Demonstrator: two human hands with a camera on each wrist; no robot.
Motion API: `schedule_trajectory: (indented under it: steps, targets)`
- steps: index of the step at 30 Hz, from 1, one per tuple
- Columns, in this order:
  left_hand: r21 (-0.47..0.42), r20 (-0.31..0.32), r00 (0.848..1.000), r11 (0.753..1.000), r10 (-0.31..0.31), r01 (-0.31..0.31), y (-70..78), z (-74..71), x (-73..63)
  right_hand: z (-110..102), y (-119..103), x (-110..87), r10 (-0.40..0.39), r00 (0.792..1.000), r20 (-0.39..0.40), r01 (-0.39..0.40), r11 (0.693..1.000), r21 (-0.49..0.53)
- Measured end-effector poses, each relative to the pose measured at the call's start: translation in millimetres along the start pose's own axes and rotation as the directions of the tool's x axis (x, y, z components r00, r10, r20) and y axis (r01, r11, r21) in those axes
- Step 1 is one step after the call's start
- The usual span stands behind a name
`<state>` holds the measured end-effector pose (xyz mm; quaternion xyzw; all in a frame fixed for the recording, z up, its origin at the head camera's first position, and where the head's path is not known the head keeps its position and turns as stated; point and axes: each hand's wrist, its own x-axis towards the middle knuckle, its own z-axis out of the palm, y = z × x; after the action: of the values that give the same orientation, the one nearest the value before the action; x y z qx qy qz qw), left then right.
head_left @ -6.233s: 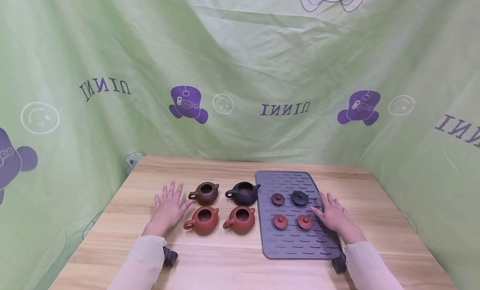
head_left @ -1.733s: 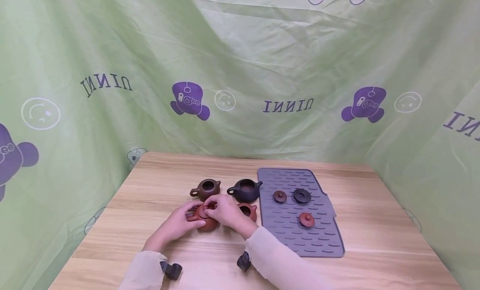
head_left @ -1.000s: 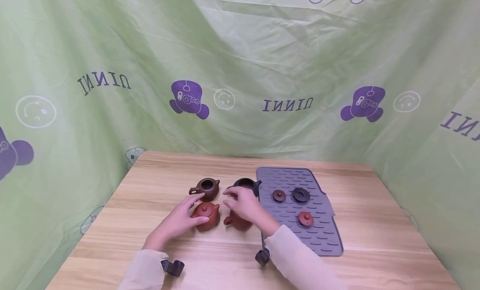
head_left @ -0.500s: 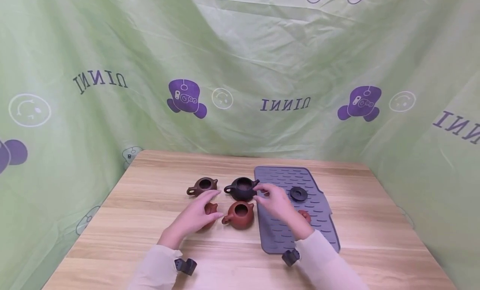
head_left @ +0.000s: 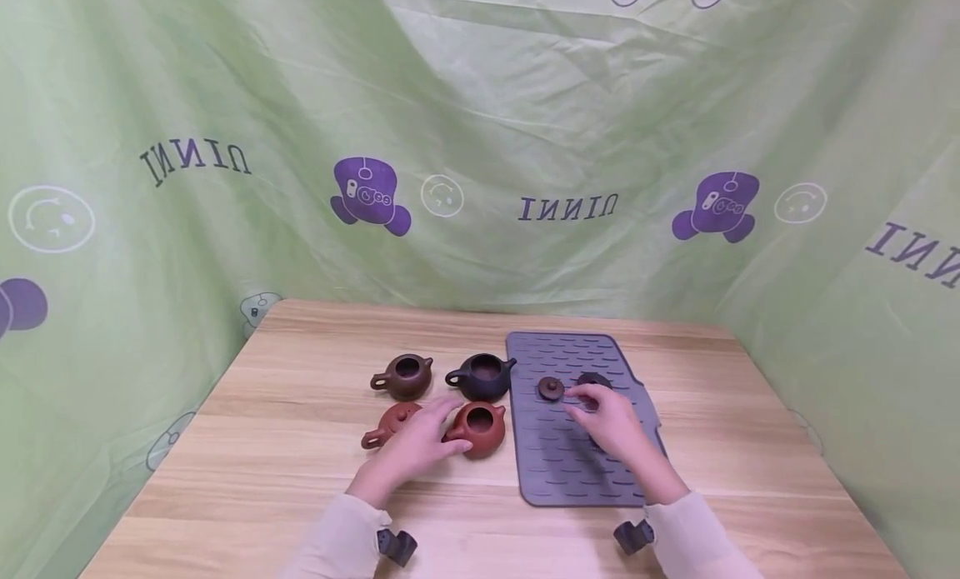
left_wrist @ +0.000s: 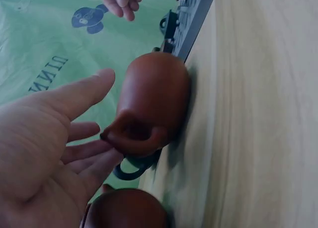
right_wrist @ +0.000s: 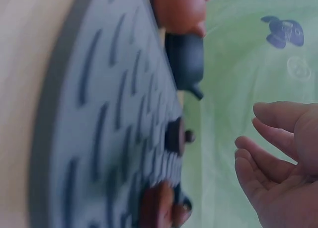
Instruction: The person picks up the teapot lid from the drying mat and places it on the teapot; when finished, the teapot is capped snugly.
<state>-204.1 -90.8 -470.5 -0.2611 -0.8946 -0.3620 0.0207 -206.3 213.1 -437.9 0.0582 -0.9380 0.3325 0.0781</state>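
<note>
My left hand (head_left: pixel 420 441) reaches with spread fingers to the handle of the open red teapot (head_left: pixel 480 429). In the left wrist view, the fingertips lie right by this handle (left_wrist: pixel 136 141). Partly behind that hand sits a second red teapot (head_left: pixel 390 425) with its lid on. Over the grey mat (head_left: pixel 547 475), my right hand (head_left: pixel 615 421) hovers with loosely bent fingers and nothing between them. A brown lid (head_left: pixel 551 388) lies just left of its fingertips in the head view. The red lid (right_wrist: pixel 156 205), hidden by this hand in the head view, shows in the right wrist view.
Behind the red teapots stand a lidless brown teapot (head_left: pixel 407 377) and a lidless black teapot (head_left: pixel 483 377), its spout at the mat's edge. A black lid (head_left: pixel 592 381) rests on the mat, partly covered by the right hand. A green curtain (head_left: pixel 480 254) encloses the wooden table (head_left: pixel 262 446).
A red lid went from the mat onto the left red teapot, and the right hand let go of it. That hand moved right over the mat; the left hand shifted right to the open red teapot.
</note>
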Motion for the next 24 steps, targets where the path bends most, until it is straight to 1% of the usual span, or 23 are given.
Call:
schedule_trajectory:
  steps: [2,6,12,19,24]
  targets:
    - [0.011,-0.008,1.000,1.000,0.008,-0.008,1.5,2.6,0.4,-2,8,-3.3,0.015,1.000,0.005,-0.015,1.000,-0.004]
    - [-0.012,-0.023,1.000,1.000,0.000,-0.001,2.2,7.6,1.9,-6,24,-8.4,0.055,0.998,0.026,-0.055,0.999,-0.002]
    - [-0.033,-0.043,0.998,0.999,-0.035,0.034,0.9,14.3,3.3,-11,42,-12.3,0.060,0.997,0.045,-0.059,0.998,-0.009]
    - [-0.044,-0.076,0.996,0.998,-0.049,0.046,-1.4,19.5,3.4,-13,57,-15.1,0.084,0.995,0.056,-0.083,0.996,-0.013]
    - [-0.067,-0.073,0.995,0.996,-0.066,0.061,-1.6,20.1,2.3,-12,62,-17.2,0.102,0.993,0.065,-0.101,0.995,-0.019]
